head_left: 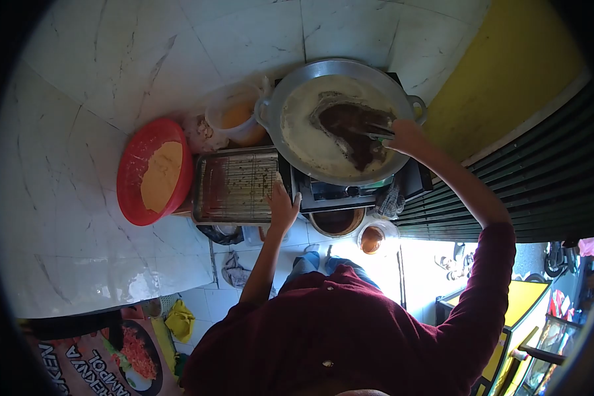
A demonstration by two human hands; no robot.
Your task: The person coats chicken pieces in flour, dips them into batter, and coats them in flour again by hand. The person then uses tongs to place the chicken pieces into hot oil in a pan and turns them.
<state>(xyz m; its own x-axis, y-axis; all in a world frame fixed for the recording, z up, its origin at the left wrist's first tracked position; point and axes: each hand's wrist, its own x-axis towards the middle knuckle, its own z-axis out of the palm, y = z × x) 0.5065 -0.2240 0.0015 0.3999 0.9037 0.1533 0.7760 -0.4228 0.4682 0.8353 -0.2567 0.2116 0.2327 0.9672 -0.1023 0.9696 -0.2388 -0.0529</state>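
Note:
A large two-handled metal pan (278,142) sits on the stove, filled with dark liquid under pale foam (303,138). Over its right side, my right hand (404,137) is closed around what look like metal tongs (378,131), their far ends in or just above the dark patch. My left hand (282,208) lies at the right edge of a metal tray with a wire rack (234,188), fingers stretched and thumb apart. Crumbs are scattered on the rack. Something small and pale shows at the left fingertips; I cannot make it out.
A red basin (129,178) of pale orange flour-like powder stands left of the tray. Behind are a clear tub of orange liquid (234,117) and a plastic bag (203,134). Below the stove are a brown-rimmed pot (340,232) and a clear container (389,231). A ribbed dark shutter (495,198) borders the right.

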